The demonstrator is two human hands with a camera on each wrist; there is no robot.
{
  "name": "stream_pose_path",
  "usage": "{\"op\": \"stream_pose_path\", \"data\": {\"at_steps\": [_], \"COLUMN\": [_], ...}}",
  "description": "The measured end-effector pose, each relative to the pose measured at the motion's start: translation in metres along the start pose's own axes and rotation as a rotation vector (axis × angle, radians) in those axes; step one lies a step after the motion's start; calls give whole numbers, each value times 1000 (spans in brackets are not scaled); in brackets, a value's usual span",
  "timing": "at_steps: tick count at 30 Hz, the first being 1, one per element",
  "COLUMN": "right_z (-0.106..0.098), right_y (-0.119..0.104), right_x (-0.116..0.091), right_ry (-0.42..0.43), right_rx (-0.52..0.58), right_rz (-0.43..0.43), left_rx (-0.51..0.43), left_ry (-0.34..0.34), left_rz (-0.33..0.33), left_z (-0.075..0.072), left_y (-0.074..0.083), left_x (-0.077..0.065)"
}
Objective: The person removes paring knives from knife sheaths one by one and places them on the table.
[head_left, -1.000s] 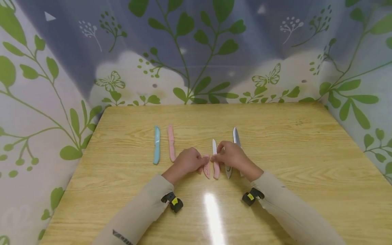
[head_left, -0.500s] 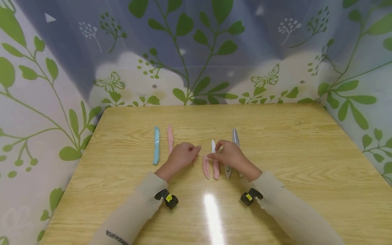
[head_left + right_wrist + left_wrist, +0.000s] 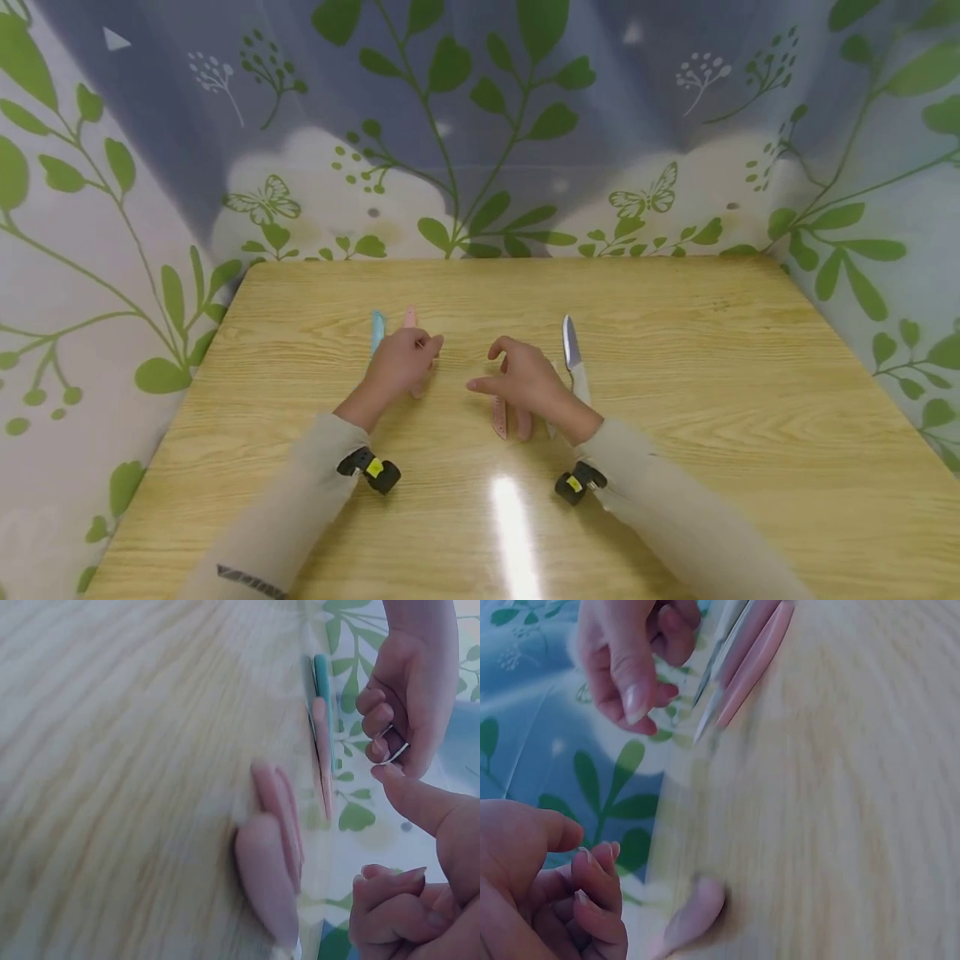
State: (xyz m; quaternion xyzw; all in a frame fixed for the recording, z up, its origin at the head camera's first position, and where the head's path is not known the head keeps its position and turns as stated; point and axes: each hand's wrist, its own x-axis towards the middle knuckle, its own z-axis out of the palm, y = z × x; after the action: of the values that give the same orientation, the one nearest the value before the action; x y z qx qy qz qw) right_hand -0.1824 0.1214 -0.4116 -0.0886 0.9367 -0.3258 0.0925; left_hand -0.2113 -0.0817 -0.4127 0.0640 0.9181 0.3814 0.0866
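My left hand (image 3: 397, 358) hovers over a blue knife (image 3: 377, 327) and a pink sheathed knife (image 3: 410, 317), its fingers loosely curled and holding nothing. In the middle of the table, my right hand (image 3: 525, 379) is over a pink slotted sheath (image 3: 500, 418) and an unsheathed pink-handled knife (image 3: 523, 425). Its thumb points left and its fingers are relaxed around nothing. That knife's blade is hidden in the head view; the right wrist view has its pink handle (image 3: 266, 877) beside the sheath. To the right lies a bare knife with a white handle (image 3: 580, 382).
A grey sheath (image 3: 551, 429) peeks out beneath the right wrist. The wooden table (image 3: 720, 417) meets a leaf-patterned curtain (image 3: 480, 208) at its far edge. Small cameras (image 3: 380, 475) are strapped to both wrists.
My left hand has left the pink sheath and moved left over the sheathed knives. My right hand has come off the pink-handled knife and shifted left, uncovering more of the white-handled one.
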Motion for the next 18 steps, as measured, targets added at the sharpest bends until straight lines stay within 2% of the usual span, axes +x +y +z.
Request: {"op": "stream_pose_path", "data": {"at_steps": [7, 15, 18], "right_z": [10, 30, 35], "right_y": [-12, -29, -36], "right_x": [3, 8, 11], "right_ry": [-19, -57, -74], "right_rx": [-8, 6, 16], "right_rz": [5, -20, -24], "left_rx": [64, 153, 177], "left_ry": [53, 68, 71], "left_rz": [-40, -89, -93], "left_z": [-18, -27, -26], "left_y": [-5, -16, -16], "left_x": [0, 5, 9]}}
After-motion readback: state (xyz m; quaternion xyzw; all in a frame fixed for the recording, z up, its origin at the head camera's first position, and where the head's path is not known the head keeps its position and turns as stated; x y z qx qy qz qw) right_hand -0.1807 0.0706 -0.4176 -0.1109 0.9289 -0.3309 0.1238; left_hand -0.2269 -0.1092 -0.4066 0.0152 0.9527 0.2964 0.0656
